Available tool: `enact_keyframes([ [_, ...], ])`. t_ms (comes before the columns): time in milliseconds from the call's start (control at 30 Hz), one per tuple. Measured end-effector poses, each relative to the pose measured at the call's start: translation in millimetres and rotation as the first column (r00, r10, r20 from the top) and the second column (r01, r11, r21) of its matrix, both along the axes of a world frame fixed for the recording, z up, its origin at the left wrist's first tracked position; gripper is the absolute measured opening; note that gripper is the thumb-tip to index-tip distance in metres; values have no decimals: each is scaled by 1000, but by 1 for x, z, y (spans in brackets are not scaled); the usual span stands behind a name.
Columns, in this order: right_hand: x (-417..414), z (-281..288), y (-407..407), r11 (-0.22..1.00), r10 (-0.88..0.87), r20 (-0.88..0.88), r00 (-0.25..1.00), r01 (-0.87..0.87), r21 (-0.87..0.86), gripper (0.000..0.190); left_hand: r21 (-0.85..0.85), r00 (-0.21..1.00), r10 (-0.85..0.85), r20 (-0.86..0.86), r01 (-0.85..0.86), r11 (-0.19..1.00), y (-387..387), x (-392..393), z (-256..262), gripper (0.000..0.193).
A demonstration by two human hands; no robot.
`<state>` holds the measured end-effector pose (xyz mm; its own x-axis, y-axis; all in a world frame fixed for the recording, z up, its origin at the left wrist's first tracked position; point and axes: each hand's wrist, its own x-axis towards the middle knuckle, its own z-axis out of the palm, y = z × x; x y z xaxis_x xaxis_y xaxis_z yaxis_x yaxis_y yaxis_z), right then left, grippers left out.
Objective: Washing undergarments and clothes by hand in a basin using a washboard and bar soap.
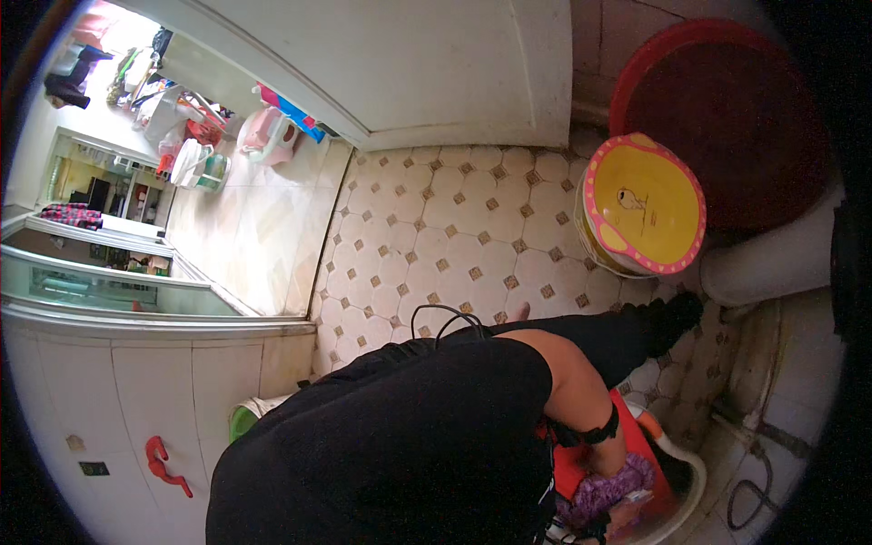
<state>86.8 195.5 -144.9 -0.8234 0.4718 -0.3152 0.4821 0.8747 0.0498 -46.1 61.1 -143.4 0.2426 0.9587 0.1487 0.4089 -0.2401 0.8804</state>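
At the lower right, a purple textured cloth (596, 494) is bunched up over a red plastic basin (654, 470). My left hand (608, 463) reaches down from a bent arm with a black wrist strap and grips the cloth; its fingers are mostly hidden. Close to the bottom edge, my right hand (620, 519) is against the lower side of the cloth, blurred and partly cut off. A small whitish object (637, 496) lies between that hand and the cloth; I cannot tell what it is.
A yellow bucket with a pink rim (644, 204) stands on the patterned tile floor (443, 225), beside a large red tub (654, 54). A white pipe (763, 269) and a pale hose (698, 470) run nearby. The white door (443, 75) opens towards a room with containers.
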Motion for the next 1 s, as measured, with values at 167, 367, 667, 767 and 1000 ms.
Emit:
enact_keyframes([
  [167, 0, 1, 0, 1000, -2, 21, 1000, 2, 5, 59, 12, 1000, 3, -5, -3, 1000, -4, 1, 5, 31],
  [367, 4, 3, 2, 1000, -17, 38, 999, 17, 7, 60, 22, 1000, 5, -8, -5, 1000, -13, 2, 10, 31],
  [667, 6, 3, 4, 1000, -26, 77, 997, 25, 13, 62, 38, 1000, 17, -12, -17, 999, -16, 5, 19, 31],
  [767, 8, 5, 7, 999, -29, 92, 995, 28, 16, 63, 44, 1000, 24, -12, -24, 999, -18, 5, 22, 32],
  [1000, 18, 6, 15, 999, -40, 142, 989, 37, 21, 65, 51, 999, 42, -16, -41, 998, -34, 0, 29, 32],
])
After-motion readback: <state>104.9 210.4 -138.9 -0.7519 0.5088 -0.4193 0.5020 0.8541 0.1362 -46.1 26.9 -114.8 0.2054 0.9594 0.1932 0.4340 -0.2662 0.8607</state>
